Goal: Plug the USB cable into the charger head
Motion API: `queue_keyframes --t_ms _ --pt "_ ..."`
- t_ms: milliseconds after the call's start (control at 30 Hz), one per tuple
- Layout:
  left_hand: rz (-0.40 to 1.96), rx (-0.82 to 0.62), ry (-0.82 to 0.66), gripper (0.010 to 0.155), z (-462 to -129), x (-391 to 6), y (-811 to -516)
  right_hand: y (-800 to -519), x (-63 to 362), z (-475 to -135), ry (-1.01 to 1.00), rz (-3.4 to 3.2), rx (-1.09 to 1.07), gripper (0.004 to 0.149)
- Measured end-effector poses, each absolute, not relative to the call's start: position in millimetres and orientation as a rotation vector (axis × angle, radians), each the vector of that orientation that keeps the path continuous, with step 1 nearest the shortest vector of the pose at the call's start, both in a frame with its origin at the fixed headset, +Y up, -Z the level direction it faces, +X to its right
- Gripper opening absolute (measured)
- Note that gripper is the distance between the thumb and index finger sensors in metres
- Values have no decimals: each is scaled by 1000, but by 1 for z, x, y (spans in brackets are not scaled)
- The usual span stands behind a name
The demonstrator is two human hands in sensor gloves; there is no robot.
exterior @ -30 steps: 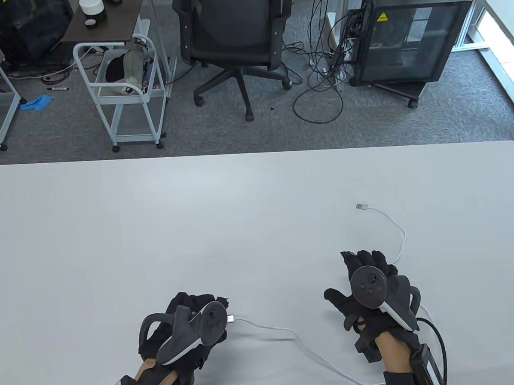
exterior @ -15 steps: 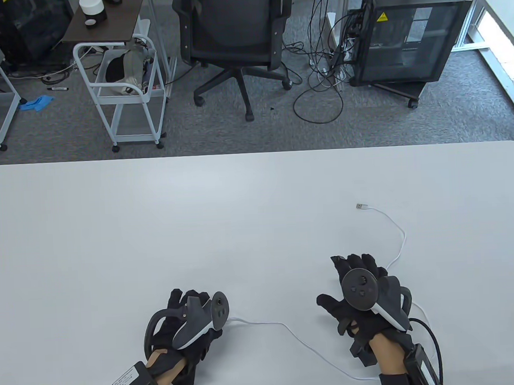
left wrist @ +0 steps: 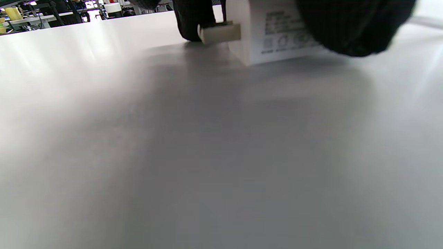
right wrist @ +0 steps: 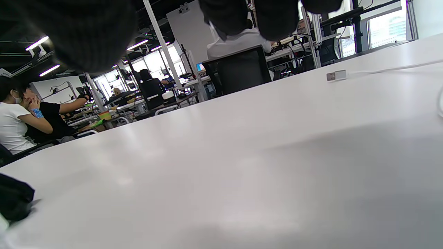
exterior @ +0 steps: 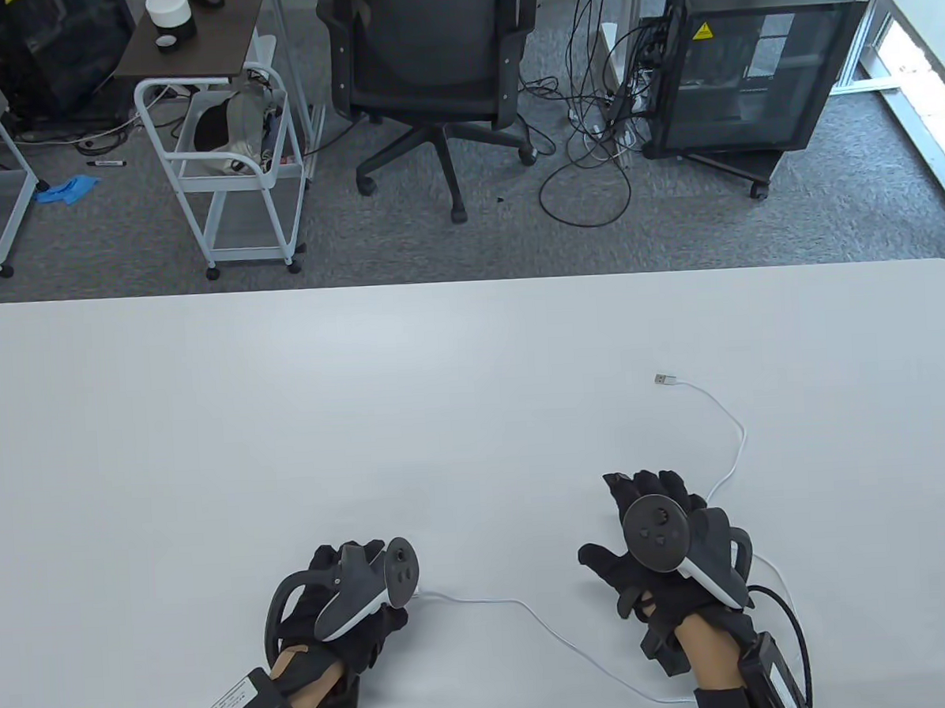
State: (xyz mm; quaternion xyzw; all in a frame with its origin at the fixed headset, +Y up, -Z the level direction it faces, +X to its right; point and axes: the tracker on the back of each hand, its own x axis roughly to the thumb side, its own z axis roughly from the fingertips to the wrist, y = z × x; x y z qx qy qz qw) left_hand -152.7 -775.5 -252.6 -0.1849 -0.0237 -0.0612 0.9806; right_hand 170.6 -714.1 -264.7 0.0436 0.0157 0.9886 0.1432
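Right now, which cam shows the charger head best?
Left wrist view: the white charger head fills the top of the frame, printed label visible, gripped by the left hand. In the table view the left hand hides it. The right wrist view doesn't show it.

An office-lab is shown — a swivel chair [exterior: 434,71], trolley [exterior: 229,165], floor cables [exterior: 587,134] and equipment rack [exterior: 750,62] are seen.

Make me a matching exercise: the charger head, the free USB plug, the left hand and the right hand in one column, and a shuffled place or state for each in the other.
1. charger head
2. free USB plug
3. left hand
4. right hand

a. lies alone, far right on the table
b. flat, fingers spread, holds nothing
c. white, held between gloved fingers
d. grips the charger

Pairs: 1-c, 2-a, 3-d, 4-b
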Motion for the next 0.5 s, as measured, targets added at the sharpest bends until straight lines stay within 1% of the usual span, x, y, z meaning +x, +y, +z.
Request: queue_keyframes --t_ms 33,100,233,400,500 --pt "-121 -377 -51 76 -252 -153 -776 -714 171 -265 46 2849 127 96" --pt "-121 -392 -58 89 -251 -153 -777 -714 171 -265 47 2848 129 97" --pt "-130 -357 -86 99 -247 -153 -769 -714 171 -265 44 2842 127 96" --pt "-134 -281 -82 104 -244 -161 -751 -714 172 -265 43 2838 125 96" --pt "21 -260 -102 103 -241 -168 -735 -714 172 -265 37 2832 127 96"
